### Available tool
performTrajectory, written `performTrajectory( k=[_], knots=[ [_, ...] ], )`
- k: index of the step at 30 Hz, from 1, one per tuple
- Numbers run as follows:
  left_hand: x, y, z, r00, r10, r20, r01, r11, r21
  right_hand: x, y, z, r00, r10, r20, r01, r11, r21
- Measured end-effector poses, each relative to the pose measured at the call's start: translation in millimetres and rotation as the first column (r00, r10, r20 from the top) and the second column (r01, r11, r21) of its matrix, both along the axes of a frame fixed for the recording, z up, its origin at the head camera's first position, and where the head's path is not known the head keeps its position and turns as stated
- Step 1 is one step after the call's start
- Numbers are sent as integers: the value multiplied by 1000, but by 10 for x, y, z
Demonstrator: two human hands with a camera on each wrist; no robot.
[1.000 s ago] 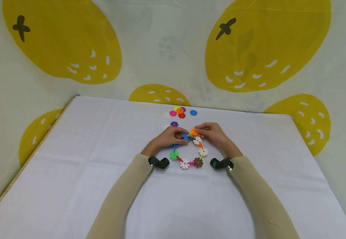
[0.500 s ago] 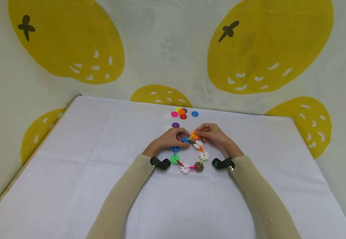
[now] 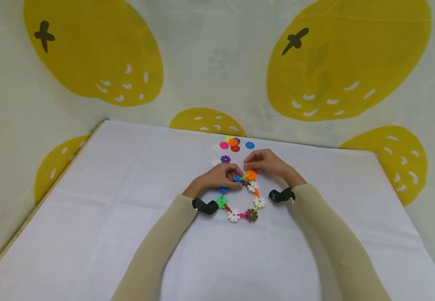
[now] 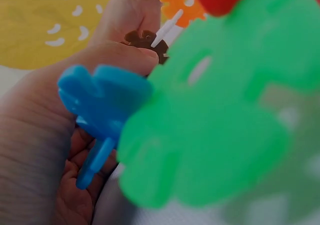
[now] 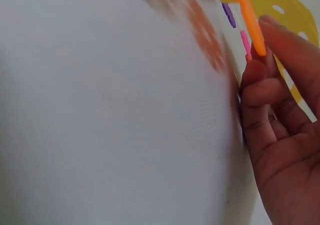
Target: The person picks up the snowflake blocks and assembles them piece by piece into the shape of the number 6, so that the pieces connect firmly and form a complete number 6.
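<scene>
A ring of notched, flower-shaped interlocking plastic discs (image 3: 234,215) lies in front of me in many colours. My left hand (image 3: 217,176) holds its upper left part, with a blue disc (image 3: 237,179) between thumb and fingers. In the left wrist view the thumb tip lies against a brown disc (image 4: 142,41); a green disc (image 4: 205,110) fills the foreground. My right hand (image 3: 268,162) is just above the ring's orange disc (image 3: 251,175), thumb and fingertips loosely bent and apart from it in the head view. The same orange disc (image 5: 251,22) shows edge-on beside the fingers in the right wrist view.
Loose discs lie beyond the ring: a purple one (image 3: 225,159), a blue one (image 3: 250,145), a pink one (image 3: 224,145) and several others in a small pile. A white cloth covers the table (image 3: 89,234); a fruit-patterned cloth (image 3: 217,71) hangs behind.
My right hand has let go of the orange disc and moved up and away from it. The left hand keeps its hold on the ring. The head view has shifted slightly.
</scene>
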State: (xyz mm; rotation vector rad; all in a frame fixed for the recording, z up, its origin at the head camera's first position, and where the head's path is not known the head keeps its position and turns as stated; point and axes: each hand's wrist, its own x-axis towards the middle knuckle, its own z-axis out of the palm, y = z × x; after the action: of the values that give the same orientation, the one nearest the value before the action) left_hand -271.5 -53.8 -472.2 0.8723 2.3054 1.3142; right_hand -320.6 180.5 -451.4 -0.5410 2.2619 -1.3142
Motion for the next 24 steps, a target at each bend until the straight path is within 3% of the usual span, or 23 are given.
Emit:
performTrajectory(
  k=[14, 24],
  knots=[
    [-30, -14, -38, 999, -41, -25, 42, 999, 19, -288, -223, -3, 986, 153, -72, -151, 988, 33],
    [-46, -16, -46, 998, -48, -37, 49, 998, 28, -351, -411, -19, 958, 226, -176, -221, 974, 50]
  ],
)
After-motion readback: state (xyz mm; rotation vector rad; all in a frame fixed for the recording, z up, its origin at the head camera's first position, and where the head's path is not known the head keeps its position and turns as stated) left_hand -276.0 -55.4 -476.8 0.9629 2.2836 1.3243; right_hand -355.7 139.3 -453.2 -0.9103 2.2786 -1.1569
